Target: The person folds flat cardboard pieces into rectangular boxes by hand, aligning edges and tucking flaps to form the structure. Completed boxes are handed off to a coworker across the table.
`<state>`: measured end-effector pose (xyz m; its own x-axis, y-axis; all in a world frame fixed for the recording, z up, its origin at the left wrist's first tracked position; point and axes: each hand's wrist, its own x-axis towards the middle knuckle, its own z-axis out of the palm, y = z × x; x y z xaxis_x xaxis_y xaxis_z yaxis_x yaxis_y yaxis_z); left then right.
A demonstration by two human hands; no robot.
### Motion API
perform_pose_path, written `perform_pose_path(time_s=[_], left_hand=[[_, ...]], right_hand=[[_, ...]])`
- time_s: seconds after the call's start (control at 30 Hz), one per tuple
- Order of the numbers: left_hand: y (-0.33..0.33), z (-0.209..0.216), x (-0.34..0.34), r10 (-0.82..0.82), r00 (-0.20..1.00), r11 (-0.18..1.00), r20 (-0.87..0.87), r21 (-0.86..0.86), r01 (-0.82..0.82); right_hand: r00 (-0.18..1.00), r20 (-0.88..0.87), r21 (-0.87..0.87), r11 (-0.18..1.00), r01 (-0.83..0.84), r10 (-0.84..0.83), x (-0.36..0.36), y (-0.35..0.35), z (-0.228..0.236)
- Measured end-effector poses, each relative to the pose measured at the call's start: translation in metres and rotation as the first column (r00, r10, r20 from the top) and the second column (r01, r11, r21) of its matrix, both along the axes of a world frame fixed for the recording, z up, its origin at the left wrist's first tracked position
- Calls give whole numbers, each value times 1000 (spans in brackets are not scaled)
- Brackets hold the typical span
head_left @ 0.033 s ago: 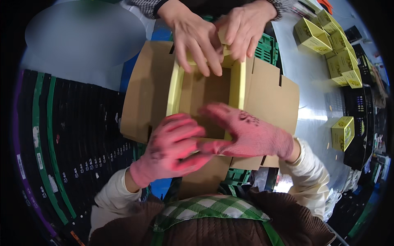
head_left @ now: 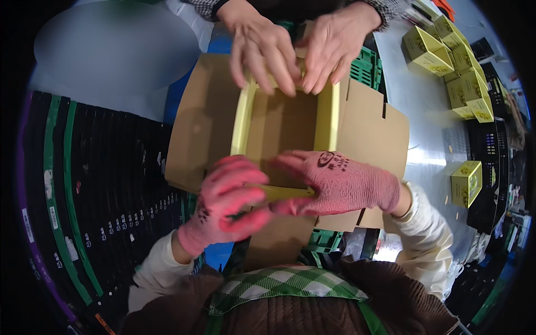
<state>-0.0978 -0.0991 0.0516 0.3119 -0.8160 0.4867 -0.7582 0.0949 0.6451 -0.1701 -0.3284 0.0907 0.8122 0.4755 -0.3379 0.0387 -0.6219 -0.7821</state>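
From where I stand, the gloved left hand (head_left: 222, 207) and right hand (head_left: 357, 181) are both pink with black marks. The box (head_left: 327, 120) has pale yellow walls; the cardboard (head_left: 365, 131) is plain brown. The apron (head_left: 290, 282) is checked green and white, the sweater (head_left: 268, 317) brown, the sleeves (head_left: 429, 234) cream, the stacked crates (head_left: 120, 167) mostly black, banded green and purple.

Shows close-packed black crates (head_left: 120, 156) well left of the fingers (head_left: 245, 177), with green crates (head_left: 50, 145) and a purple crate (head_left: 42, 267) at the outer side. Gives way, right of the fingers, to a shiny metal tabletop (head_left: 410, 106), catching white glare (head_left: 427, 156). Passes, ahead and left of the fingers, into a pale grey surface (head_left: 139, 109), partly blurred.
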Motion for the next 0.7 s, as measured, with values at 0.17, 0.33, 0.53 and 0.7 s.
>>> perform_pose_path(time_s=[0.17, 0.33, 0.53, 0.7], left_hand=[[13, -47, -29, 398, 849, 872, -349, -144, -468], [1, -59, -23, 201, 583, 937, -787, -20, -349], [-2, -87, -16, -25, 401, 954, -916, -141, -263], [-5, -78, -23, 93, 374, 957, -923, -21, -290]], right_hand=[[888, -305, -145, 905, -400, 344, 45, 33, -29], [745, -548, 245, 924, -292, 381, 54, 40, -68], [651, -654, 220, 920, -323, 385, 66, 47, -73], [587, -704, 171, 898, -406, 400, 74, 40, -61]])
